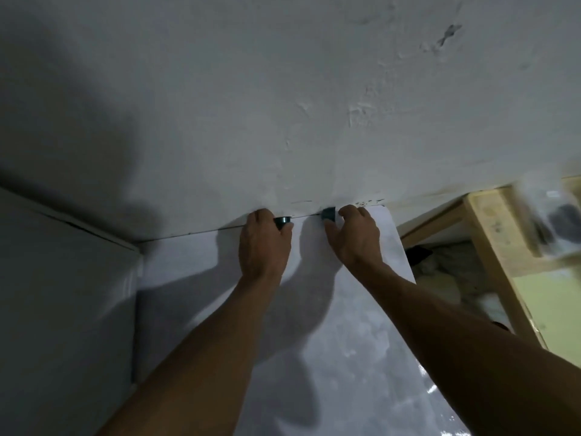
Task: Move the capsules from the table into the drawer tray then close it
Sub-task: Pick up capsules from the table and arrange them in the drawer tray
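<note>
- Left hand [265,243] curls round dark, round-rimmed capsule [283,220] at foot of rough plaster wall [283,105].
- Right hand [355,239] pinches second capsule [329,213], dark, tapered, same wall foot.
- Both above smooth white table [345,341].

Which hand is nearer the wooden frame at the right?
Right. The right hand is left of the wooden frame, apart from it; the left hand is further left still, gripping a dark capsule.

Two dark capsules [282,219] [329,213], apart, by the wall [283,89].
</note>
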A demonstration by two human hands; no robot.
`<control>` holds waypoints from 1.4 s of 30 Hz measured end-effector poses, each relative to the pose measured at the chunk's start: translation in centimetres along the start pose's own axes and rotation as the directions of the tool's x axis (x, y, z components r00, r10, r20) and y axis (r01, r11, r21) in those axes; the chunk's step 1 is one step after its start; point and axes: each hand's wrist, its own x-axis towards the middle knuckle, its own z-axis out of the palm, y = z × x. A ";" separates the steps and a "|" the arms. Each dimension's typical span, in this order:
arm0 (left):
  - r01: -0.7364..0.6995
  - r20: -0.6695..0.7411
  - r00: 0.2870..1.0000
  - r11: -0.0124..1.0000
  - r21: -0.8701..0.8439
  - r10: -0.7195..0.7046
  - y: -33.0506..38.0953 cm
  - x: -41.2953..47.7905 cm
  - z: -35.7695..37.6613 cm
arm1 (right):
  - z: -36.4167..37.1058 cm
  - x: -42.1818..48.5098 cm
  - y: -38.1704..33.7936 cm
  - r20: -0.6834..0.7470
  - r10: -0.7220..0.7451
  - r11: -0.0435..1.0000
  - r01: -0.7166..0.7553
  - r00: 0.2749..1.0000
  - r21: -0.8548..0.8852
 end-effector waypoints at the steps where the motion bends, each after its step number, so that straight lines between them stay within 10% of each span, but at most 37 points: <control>1: 0.048 -0.008 0.999 0.998 -0.032 -0.049 0.1 0.1 0.5 | 0.4 0.4 0.1 -0.007 0.028 1.000 -0.028 1.000 0.012; 8: 0.179 -0.051 0.979 0.956 -0.233 -0.195 0.8 -0.2 1.4 | 1.9 1.3 -0.2 -0.039 0.081 0.985 -0.074 0.996 0.157; 27: -0.005 0.106 0.993 0.917 -0.399 0.052 -1.5 -9.5 -5.8 | -2.5 -10.4 -2.3 0.038 -0.177 0.979 0.172 0.983 0.105; 42: -0.013 -0.189 0.978 0.877 -0.481 -0.089 -7.3 -26.3 -15.8 | -4.4 -27.4 -4.9 0.062 -0.522 0.853 0.520 0.851 0.045</control>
